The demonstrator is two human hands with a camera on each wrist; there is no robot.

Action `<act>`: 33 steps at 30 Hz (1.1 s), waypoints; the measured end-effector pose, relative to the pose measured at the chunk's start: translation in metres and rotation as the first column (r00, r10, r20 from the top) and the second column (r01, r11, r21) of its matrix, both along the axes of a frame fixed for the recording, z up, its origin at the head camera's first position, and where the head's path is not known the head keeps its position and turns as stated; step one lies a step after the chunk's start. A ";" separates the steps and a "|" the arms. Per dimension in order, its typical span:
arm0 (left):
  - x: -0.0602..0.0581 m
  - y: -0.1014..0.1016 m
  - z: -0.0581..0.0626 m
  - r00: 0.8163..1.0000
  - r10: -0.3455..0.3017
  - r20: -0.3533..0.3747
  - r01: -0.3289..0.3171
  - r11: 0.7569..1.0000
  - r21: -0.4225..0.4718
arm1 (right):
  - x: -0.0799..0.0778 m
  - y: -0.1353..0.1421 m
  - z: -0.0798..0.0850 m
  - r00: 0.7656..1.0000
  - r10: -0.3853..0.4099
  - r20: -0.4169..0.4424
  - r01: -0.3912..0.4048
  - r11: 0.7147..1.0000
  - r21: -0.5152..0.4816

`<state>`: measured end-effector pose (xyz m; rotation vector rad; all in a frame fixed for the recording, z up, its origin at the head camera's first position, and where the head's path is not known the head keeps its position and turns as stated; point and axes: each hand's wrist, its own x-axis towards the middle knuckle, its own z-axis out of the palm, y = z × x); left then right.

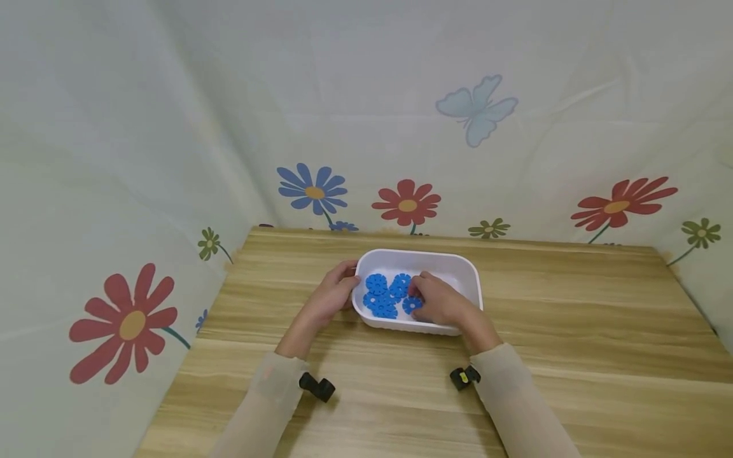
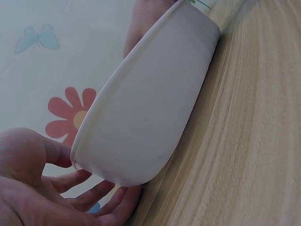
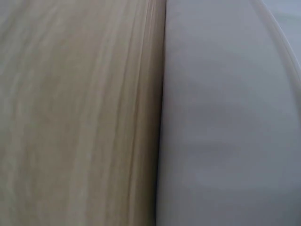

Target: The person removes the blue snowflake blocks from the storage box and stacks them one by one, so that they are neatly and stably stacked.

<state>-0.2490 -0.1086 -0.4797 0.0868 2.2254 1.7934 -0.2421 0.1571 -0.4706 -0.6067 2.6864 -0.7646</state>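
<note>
A white plastic tray stands on the wooden table. Several blue notched plastic discs, snowflake-shaped building pieces, lie together in its left half. My left hand holds the tray's left end; in the left wrist view its thumb is at the rim and the fingers are against the outer wall. My right hand reaches inside over the front wall, fingers curled at a blue snowflake disc and partly covering it. The right wrist view shows only the tray's outer side and table, with that hand hidden.
The wooden table extends to both sides of the tray and in front of it. Behind it hangs a pale curtain printed with flowers and a butterfly. A small black device is worn at each wrist.
</note>
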 end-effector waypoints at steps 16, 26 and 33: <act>-0.001 -0.001 0.004 0.999 0.013 0.046 -0.015 0.999 0.032 | -0.001 0.002 -0.001 1.000 -0.016 0.019 0.016 0.999 -0.036; 0.001 -0.002 -0.002 0.997 0.027 0.077 -0.034 0.996 0.086 | 0.001 0.002 -0.004 1.000 0.006 -0.003 -0.006 0.998 -0.055; 0.002 -0.001 0.002 0.997 0.028 0.079 -0.036 0.995 0.098 | 0.001 0.002 -0.002 1.000 -0.012 0.000 0.012 0.998 -0.059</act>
